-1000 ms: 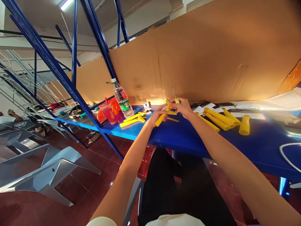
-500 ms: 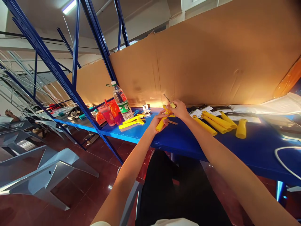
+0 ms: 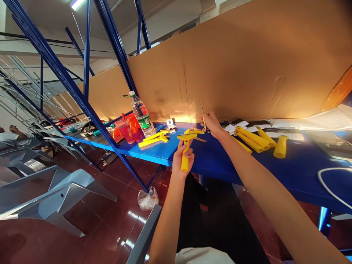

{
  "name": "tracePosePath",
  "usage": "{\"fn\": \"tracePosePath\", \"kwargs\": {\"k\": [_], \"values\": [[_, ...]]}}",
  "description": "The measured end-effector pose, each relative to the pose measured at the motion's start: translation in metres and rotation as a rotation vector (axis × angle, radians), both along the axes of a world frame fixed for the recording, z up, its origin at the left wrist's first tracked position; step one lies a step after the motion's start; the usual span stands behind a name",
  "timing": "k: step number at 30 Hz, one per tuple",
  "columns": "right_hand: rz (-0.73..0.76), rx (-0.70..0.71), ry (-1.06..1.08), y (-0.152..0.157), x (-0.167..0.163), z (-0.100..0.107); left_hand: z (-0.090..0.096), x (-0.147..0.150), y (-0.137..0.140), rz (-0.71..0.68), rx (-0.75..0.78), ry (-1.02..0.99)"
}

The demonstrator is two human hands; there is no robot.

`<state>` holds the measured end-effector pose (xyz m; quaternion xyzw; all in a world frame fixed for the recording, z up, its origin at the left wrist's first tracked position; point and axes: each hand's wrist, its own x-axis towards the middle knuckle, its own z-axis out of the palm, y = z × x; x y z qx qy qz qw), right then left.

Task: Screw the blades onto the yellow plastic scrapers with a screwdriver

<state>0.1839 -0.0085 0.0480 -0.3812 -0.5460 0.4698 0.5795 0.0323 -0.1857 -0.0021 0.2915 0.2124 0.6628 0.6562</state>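
My left hand is wrapped round the handle of a yellow T-shaped scraper, held upright with its wide head at the top. In my right hand is a screwdriver, its thin metal shaft pointing up and its yellow and black handle partly hidden by the fingers. The two tools are apart. Behind the scraper's head, more yellow parts and a thin flat strip lie on the blue table.
Several yellow handles lie right of my right hand beside black-and-white cards. Left stand a water bottle, a red cup and yellow scraper pieces. Cardboard walls the back. A white cable curves at right.
My left hand has turned the scraper upright and brought it nearer to me. My right hand has drawn the screwdriver away from it, and its shaft now points more steeply upward.
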Motion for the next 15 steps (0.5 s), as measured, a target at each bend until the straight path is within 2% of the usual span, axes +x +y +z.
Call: {"fn": "tracePosePath", "kwargs": {"k": [4,9,11,15], "values": [[-0.091,-0.027,0.072,0.006,0.003,0.001,-0.003,0.003,-0.007,0.020,0.032,-0.054],[-0.175,0.047,0.085,0.001,0.008,0.006,0.001,0.006,-0.005,-0.017,-0.064,-0.105],[-0.156,0.113,0.073,-0.005,0.013,0.009,0.001,0.006,-0.005,-0.007,-0.086,-0.096],[0.005,0.282,0.062,-0.023,0.027,0.024,-0.002,0.004,-0.014,0.008,-0.090,-0.087]]}}
